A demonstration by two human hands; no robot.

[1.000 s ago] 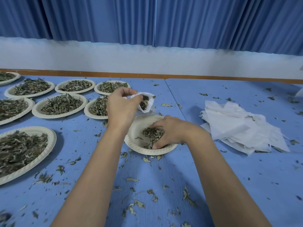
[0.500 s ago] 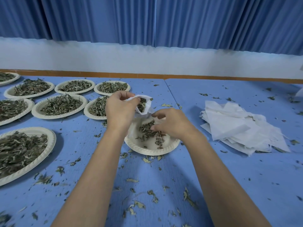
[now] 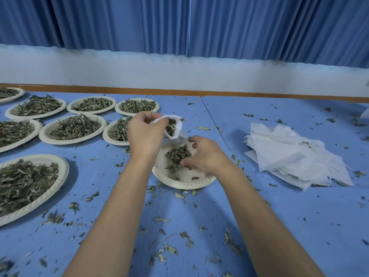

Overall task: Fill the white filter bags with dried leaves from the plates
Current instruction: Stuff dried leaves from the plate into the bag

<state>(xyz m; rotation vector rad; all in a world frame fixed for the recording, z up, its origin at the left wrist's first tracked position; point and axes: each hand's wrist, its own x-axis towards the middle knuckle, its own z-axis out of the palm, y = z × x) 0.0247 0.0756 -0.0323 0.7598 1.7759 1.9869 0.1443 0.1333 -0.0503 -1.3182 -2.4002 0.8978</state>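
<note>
Risen off the paper plate (image 3: 183,185), right hand (image 3: 206,155) curls its grip round dried leaves (image 3: 177,154); left hand (image 3: 145,134) pinches the filter bag (image 3: 179,129) open at the plate's 11 o'clock. Best lift straight over the mouth, releasing low

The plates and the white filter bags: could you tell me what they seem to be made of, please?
The plate looks like moulded paper pulp, matte off-white, judging by its embossed fluted rim. The filter bags in the pile seem thin gauzy or non-woven fabric, matte white: edges fray into threads, and the filter bag in the left hand crumples softly.
</note>
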